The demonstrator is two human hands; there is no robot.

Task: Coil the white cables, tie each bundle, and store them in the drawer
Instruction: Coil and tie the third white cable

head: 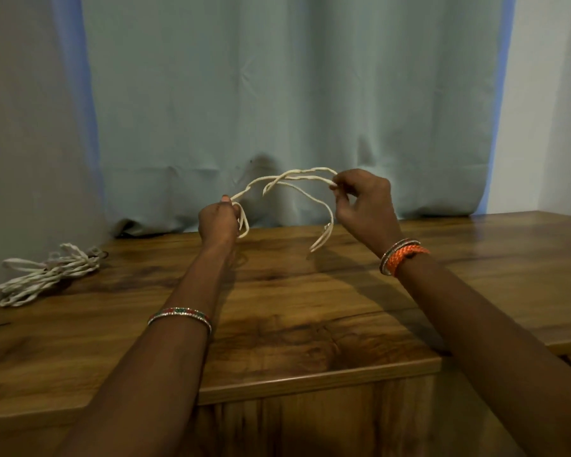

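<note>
A white cable (287, 178) arches in the air between both hands, above the wooden tabletop (277, 291). My left hand (219, 222) pinches one end, with a short loop hanging beside its fingers. My right hand (365, 201) pinches the other end of the arch, and two loose strands droop from it toward the table. A second bundle of white cable (48, 273) lies coiled on the table at the far left, touching neither hand. No drawer is visible.
A pale blue curtain (294, 103) hangs right behind the table, its hem resting on the back edge. A grey wall stands at the left. The table's front edge (310, 380) runs below my forearms, with a wooden cabinet front beneath.
</note>
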